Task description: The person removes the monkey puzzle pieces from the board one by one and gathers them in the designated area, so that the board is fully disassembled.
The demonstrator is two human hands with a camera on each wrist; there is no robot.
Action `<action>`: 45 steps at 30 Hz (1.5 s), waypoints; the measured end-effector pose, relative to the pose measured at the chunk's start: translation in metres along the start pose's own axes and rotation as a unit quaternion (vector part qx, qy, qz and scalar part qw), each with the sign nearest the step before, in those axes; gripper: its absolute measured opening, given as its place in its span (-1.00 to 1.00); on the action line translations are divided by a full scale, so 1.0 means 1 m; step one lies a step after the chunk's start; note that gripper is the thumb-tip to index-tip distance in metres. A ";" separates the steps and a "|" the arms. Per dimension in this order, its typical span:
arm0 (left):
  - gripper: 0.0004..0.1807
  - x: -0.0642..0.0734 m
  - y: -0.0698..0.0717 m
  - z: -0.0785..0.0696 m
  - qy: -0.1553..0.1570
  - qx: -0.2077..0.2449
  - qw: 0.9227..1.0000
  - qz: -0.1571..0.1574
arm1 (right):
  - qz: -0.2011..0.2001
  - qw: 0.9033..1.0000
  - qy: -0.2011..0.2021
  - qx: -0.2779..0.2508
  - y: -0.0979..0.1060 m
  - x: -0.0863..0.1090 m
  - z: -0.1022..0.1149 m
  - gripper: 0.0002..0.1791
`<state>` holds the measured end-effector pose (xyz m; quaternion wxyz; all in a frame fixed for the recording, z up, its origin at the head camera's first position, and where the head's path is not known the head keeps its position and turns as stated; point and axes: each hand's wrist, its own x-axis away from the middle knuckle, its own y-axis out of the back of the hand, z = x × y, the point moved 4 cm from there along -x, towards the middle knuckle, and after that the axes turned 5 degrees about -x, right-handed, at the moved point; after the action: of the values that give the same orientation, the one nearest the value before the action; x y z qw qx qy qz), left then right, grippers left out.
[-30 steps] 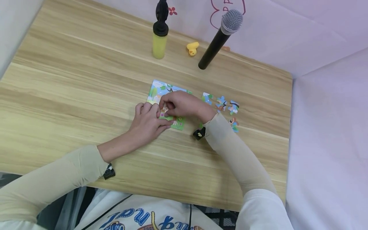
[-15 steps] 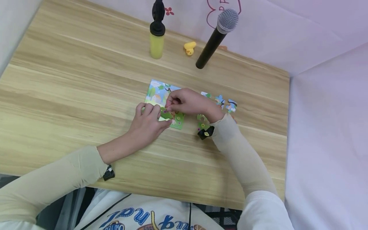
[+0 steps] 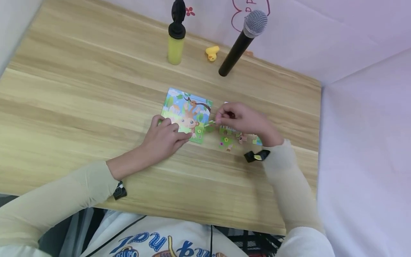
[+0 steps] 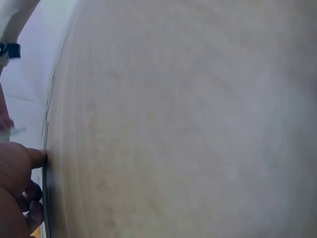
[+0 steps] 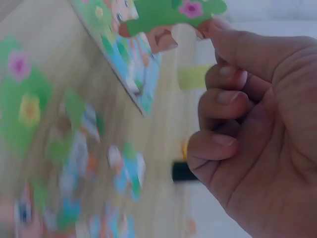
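Observation:
My left hand [image 3: 163,137] rests at the near left corner of a square jigsaw puzzle board [image 3: 176,100] printed with a monkey on a branch. Its fingers are bent at the board's left edge, and the thumb lies along the near edge. To the right of the board, my right hand [image 3: 245,119] pinches a jigsaw piece [image 5: 168,15] between thumb and forefinger, the other fingers curled in. That piece is green with a pink flower and some brown. Below the right hand lie several loose jigsaw pieces [image 3: 226,142], partly hidden by it in the head view.
Toward the back of the wooden table [image 3: 96,89] stands a bottle [image 3: 175,50] with yellow-green contents and a black top. Beside it are a small yellow duck [image 3: 212,53] and a black microphone [image 3: 239,48] near the white back wall [image 3: 298,39].
My right hand has moved right, off the board, with a jigsaw piece in its pinch. The monkey picture is now uncovered. My left hand has stayed at the board's corner.

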<state>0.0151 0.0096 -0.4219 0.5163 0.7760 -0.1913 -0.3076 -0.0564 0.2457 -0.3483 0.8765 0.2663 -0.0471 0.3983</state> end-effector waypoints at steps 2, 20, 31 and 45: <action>-0.81 -0.002 0.000 0.002 0.005 0.016 1.000 0.014 | 0.001 1.000 -0.024 -0.002 0.007 0.021 -0.004 -0.88; -0.78 0.001 0.011 0.012 0.018 0.023 0.999 0.036 | -0.191 0.931 -0.273 -0.146 -0.030 0.135 -0.092 -0.65; -0.80 -0.001 0.006 0.010 0.014 0.029 0.999 0.037 | -0.220 0.924 -0.304 -0.075 -0.036 0.130 -0.095 -0.71; -0.81 -0.004 0.003 0.004 0.013 0.045 0.998 0.042 | -0.207 0.946 -0.250 -0.010 -0.031 0.114 -0.075 -0.77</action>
<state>0.0092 0.0082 -0.4186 0.4954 0.7941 -0.2305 -0.2663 0.0339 0.3438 -0.3923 0.9022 0.3528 -0.2125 0.1282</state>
